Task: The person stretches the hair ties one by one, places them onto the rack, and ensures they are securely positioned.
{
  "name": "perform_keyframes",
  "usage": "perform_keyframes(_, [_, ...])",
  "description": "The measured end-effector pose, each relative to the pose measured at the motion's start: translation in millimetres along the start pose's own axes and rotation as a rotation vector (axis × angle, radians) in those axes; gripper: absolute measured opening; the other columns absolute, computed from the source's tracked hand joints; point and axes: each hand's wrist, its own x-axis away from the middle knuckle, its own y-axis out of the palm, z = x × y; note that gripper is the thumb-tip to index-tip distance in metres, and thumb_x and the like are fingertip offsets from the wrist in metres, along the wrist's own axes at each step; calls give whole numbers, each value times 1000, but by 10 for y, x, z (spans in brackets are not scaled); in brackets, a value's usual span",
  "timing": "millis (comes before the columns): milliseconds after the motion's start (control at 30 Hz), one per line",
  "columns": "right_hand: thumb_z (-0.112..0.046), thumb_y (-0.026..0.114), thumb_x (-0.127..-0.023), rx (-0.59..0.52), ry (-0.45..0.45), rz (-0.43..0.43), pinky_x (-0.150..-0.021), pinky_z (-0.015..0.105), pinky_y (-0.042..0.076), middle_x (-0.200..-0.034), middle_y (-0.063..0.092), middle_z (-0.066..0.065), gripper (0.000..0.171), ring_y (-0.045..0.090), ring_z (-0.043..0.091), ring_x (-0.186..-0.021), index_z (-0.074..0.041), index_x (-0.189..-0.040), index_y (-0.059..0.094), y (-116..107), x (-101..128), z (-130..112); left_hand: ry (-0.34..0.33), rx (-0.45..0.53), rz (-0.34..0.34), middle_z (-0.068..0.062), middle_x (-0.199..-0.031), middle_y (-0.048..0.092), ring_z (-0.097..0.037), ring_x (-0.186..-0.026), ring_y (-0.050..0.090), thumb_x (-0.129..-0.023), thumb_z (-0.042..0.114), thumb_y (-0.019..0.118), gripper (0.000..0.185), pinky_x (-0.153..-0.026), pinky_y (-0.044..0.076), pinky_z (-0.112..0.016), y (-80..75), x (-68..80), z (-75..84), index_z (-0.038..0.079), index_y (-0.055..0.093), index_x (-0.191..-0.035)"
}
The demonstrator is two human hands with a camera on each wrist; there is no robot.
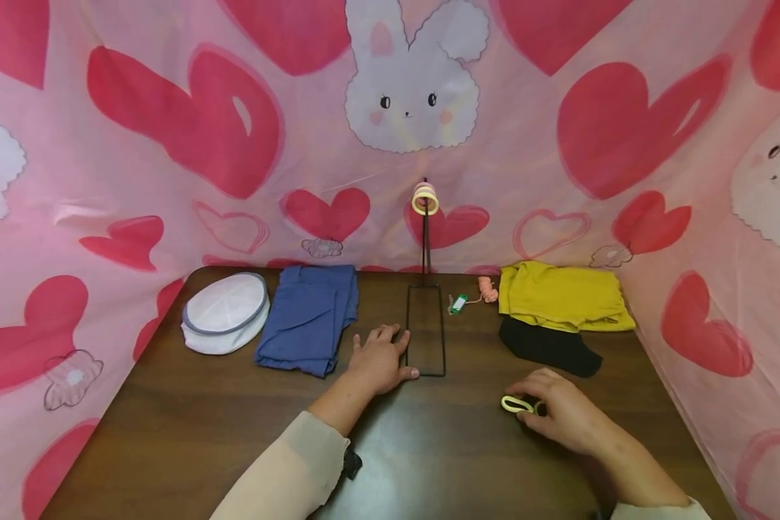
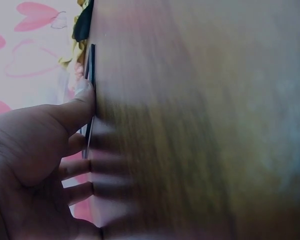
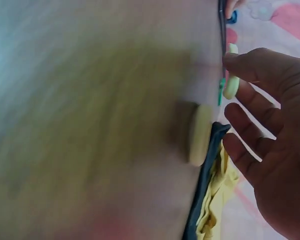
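A black wire stand [image 1: 443, 332] has a flat rectangular base on the table and a tall upright; several pink and yellow rings [image 1: 425, 199] hang at its top. My left hand [image 1: 378, 363] rests beside the base with fingers spread, its thumb touching the base frame, as the left wrist view [image 2: 35, 145] also shows. Over the right part of the table, my right hand [image 1: 562, 412] pinches a pale yellow ring [image 1: 516, 405] between thumb and index finger. In the right wrist view, that ring [image 3: 232, 75] is off the table, while a second yellow ring [image 3: 201, 135] stands out below the other fingers, blurred.
On the brown table [image 1: 188, 448] lie a round white item with a grey rim [image 1: 226, 307], folded blue cloth [image 1: 308, 318], folded yellow cloth [image 1: 562, 295] and a black cloth piece [image 1: 549, 347]. A green tag [image 1: 458, 304] and coral cord bundle [image 1: 487, 289] lie right of the stand.
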Motion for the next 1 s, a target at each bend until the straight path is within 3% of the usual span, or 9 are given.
perform_keyframes(133, [-8, 90, -75, -31, -10, 51, -75, 31, 56, -106, 69, -13, 39, 63, 8, -96, -16, -110, 76, -63, -98, -58, 8, -20, 10, 1, -170, 26, -27, -157, 19, -93, 68, 60, 86, -120, 18, -69, -23, -50, 6, 30, 32, -165])
perform_keyframes(233, [-3, 88, -76, -80, -30, 84, -69, 22, 55, -108, 69, -10, 40, 64, 9, -91, -14, -112, 76, -109, -186, -121, 17, -32, 19, 1, -170, 25, -27, -158, 19, -93, 69, 59, 86, -120, 18, -69, -34, -80, 8, 30, 31, -165])
perform_keyframes(400, [0, 87, -76, -95, -78, 123, -84, 9, 48, -111, 69, -10, 43, 66, 8, -91, -15, -115, 76, -157, -344, -236, 15, -27, 20, 1, -170, 26, -27, -157, 19, -92, 70, 61, 87, -120, 18, -69, -36, -92, 0, 30, 32, -164])
perform_keyframes(467, [0, 87, -76, -92, -92, 137, -89, 8, 46, -111, 69, -10, 44, 67, 8, -92, -15, -116, 76, -170, -406, -275, 12, -20, 19, 2, -170, 26, -27, -157, 19, -92, 69, 62, 87, -120, 18, -69, -36, -89, -4, 30, 33, -164])
perform_keyframes(767, [0, 86, -76, -92, -172, 202, -85, 12, 51, -107, 71, -6, 40, 68, 9, -89, -13, -113, 77, -222, -637, -408, 3, -9, 6, 1, -170, 26, -27, -157, 19, -92, 69, 62, 87, -120, 17, -69, -8, -52, -7, 30, 33, -164])
perform_keyframes(900, [-26, 76, -96, -107, -200, 241, -87, 13, 52, -107, 72, -4, 22, 69, 12, -89, -11, -112, 78, -253, -733, -457, 2, -7, 7, 1, -170, 26, -27, -157, 19, -92, 68, 62, 87, -120, 17, -69, -2, -37, -3, 29, 33, -164])
perform_keyframes(1000, [-48, 56, -104, -96, -200, 268, -89, 12, 51, -107, 73, -5, 43, 70, 12, -91, -12, -111, 78, -280, -794, -504, 2, -10, 5, 1, -170, 26, -27, -158, 18, -92, 69, 61, 87, -120, 17, -69, 11, -25, -4, 30, 33, -164])
